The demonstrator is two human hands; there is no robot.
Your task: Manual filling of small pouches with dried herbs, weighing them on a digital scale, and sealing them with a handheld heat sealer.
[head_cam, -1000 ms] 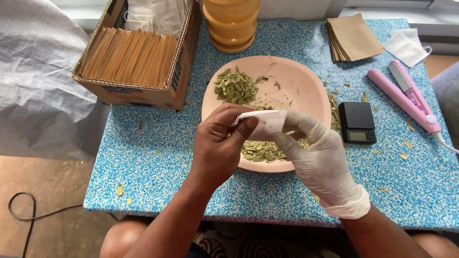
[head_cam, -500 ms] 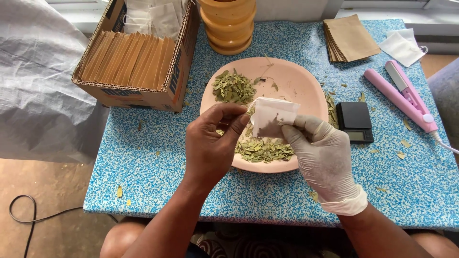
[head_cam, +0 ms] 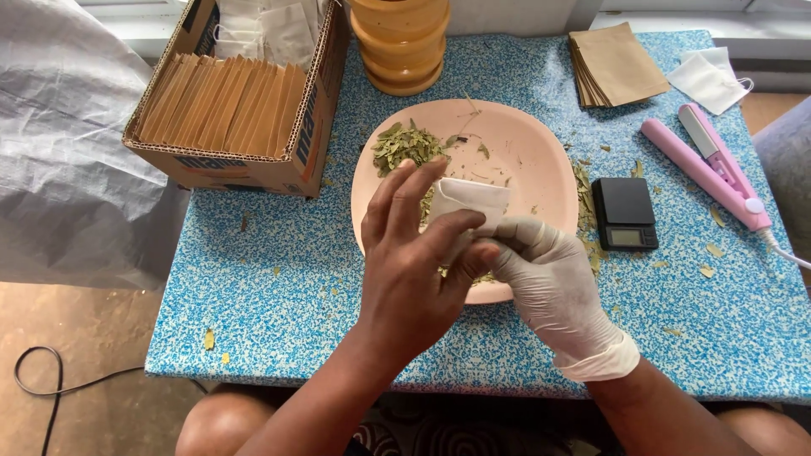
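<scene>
White sachet (head_cam: 470,199) between both hands, above pink bowl (head_cam: 532,148).

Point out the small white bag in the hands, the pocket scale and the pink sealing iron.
small white bag (head_cam: 470,196), head view, upper flat face.
pocket scale (head_cam: 623,203), head view, black platform.
pink sealing iron (head_cam: 694,171), head view, lower arm.

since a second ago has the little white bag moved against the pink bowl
Yes. The white bag, pinched between the bare left hand and gloved right hand, has risen slightly toward the middle of the pink bowl, away from its near rim.
</scene>
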